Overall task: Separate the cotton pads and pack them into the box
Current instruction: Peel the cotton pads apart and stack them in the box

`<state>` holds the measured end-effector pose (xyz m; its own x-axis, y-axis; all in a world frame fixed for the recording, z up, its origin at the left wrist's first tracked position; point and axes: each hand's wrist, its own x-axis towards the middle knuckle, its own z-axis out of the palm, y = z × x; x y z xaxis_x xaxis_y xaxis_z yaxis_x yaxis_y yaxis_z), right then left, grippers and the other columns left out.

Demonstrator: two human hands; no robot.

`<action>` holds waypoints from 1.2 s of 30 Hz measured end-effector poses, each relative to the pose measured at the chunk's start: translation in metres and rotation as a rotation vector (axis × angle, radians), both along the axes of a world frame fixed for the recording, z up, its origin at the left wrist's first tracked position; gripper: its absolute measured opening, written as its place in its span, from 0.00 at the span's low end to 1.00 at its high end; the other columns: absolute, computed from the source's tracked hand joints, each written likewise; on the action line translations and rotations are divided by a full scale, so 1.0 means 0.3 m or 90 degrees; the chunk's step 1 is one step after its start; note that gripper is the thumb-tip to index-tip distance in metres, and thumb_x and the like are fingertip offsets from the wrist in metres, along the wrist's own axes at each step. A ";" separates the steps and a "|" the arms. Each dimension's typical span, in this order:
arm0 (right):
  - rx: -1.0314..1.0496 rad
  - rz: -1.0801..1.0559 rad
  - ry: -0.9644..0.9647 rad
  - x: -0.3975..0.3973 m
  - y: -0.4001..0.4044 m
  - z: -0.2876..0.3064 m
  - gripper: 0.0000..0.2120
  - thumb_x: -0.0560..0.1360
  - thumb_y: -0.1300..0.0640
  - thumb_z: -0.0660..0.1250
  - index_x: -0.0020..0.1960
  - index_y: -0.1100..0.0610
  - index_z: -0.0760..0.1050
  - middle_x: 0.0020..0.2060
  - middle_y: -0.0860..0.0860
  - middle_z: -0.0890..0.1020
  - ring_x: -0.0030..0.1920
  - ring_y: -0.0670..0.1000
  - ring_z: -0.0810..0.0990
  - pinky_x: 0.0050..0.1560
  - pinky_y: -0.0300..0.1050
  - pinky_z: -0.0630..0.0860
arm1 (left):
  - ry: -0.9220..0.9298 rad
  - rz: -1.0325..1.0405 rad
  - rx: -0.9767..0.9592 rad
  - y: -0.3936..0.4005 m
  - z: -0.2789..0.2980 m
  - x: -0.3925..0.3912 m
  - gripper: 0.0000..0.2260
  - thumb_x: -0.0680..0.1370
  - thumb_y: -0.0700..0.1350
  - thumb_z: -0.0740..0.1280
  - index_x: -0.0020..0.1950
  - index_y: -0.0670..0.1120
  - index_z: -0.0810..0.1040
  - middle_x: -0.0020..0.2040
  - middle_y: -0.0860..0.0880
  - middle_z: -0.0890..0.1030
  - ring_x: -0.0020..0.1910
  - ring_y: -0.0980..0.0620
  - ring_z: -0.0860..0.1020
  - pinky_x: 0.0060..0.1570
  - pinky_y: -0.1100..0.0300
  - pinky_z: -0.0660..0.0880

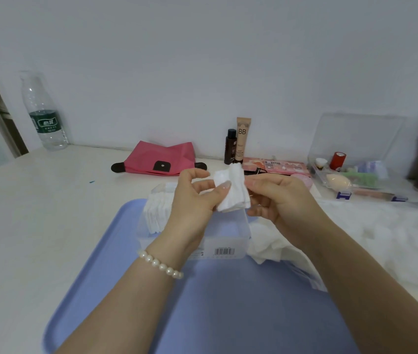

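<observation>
The table point(36, 226) was pale, and I saw a blue tray point(131, 290) lying on it in front of me. On the tray stood a clear box point(230, 233) with a barcode label on its near wall; a row of white cotton pads point(155, 213) stood on edge in its left part. Just right of the box lay a loose heap of white pads point(269, 241), partly on the tray.

Above the box I held a small stack of pads point(232, 190) between both hands. My left hand point(197, 200), a pearl bracelet point(160, 264) on its wrist, had its grip closed on the stack, thumb pressed on the front face. My right hand point(276, 198) pinched the stack's right edge with curled fingers.

Against the wall stood a plastic water bottle point(44, 113), a pink pouch point(159, 159), a dark small bottle point(230, 146) and a BB cream tube point(242, 139). At the right sat a clear organiser point(356, 159) with small cosmetics.
</observation>
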<state>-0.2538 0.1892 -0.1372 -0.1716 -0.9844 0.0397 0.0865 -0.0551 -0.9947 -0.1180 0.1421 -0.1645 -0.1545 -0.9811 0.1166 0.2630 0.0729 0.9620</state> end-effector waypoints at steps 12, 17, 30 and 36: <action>-0.285 -0.017 0.540 0.004 0.016 -0.017 0.23 0.63 0.61 0.78 0.57 0.55 0.79 0.43 0.43 0.74 0.42 0.35 0.71 0.43 0.29 0.69 | 0.245 -0.207 0.137 0.013 0.052 0.026 0.07 0.76 0.38 0.62 0.49 0.36 0.77 0.46 0.39 0.82 0.41 0.45 0.82 0.38 0.54 0.81; -0.370 -0.054 0.585 -0.007 0.006 -0.020 0.18 0.64 0.55 0.72 0.52 0.58 0.82 0.40 0.45 0.76 0.40 0.39 0.72 0.43 0.33 0.72 | 0.235 -0.204 0.131 0.022 0.052 0.025 0.10 0.68 0.37 0.67 0.48 0.36 0.76 0.39 0.42 0.84 0.36 0.49 0.83 0.32 0.61 0.79; -0.365 -0.070 0.317 -0.002 0.005 -0.011 0.11 0.73 0.61 0.69 0.41 0.45 0.80 0.36 0.39 0.83 0.38 0.41 0.81 0.41 0.31 0.75 | 0.199 -0.238 0.106 0.027 0.040 0.018 0.15 0.65 0.34 0.68 0.51 0.36 0.79 0.44 0.42 0.84 0.41 0.49 0.83 0.42 0.61 0.80; -0.371 -0.043 0.292 0.009 0.024 0.009 0.03 0.67 0.51 0.74 0.41 0.46 0.81 0.34 0.46 0.84 0.34 0.47 0.80 0.38 0.37 0.77 | 0.207 -0.225 0.131 0.016 0.043 0.022 0.11 0.71 0.30 0.63 0.52 0.33 0.78 0.43 0.39 0.83 0.41 0.46 0.83 0.41 0.59 0.81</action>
<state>-0.2512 0.1964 -0.1345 -0.0714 -0.7697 0.6344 -0.3523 -0.5755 -0.7380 -0.1114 0.1471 -0.1517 -0.4688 -0.8829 0.0246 0.5251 -0.2562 0.8115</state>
